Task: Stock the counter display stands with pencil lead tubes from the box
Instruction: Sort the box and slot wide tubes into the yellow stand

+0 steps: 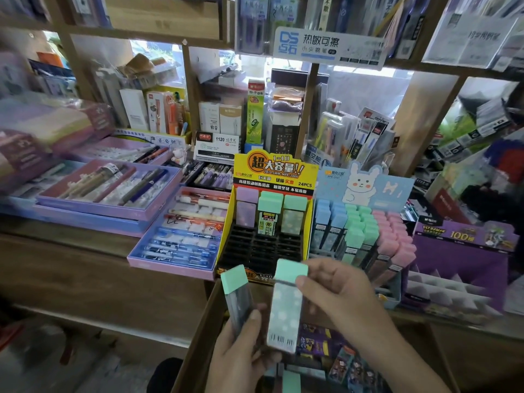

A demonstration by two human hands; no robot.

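I am near the start of this job, I think. The yellow stand (275, 171) in the middle of the frame has just three tubes in its back row: one purple tube (246, 208) and two green ones beside it. All the black slots (263, 248) in front of them are bare, so I have lots left to fill. The blue bunny stand (365, 185) just to the right of it looks full of blue, green and pink tubes.

My left hand (243, 353), low in the middle of the frame, grips a dark tube (237, 299) with a green cap. My right hand (340, 293) pinches a dotted tube (285, 310), green with white spots, near its cap. Both tubes are in the air in front of the yellow stand, not in any slot yet. Under my hands is the brown box (198, 336), at the bottom of the frame. I see more packs in it, and a green cap poking up.

The stands sit on a wooden worktop (71, 279). To the left are purple trays (90, 209) with pens in them. Wooden shelves (85, 31) go across the top of the frame, stuffed with pen packs and small boxes. It looks like a shop for school things.
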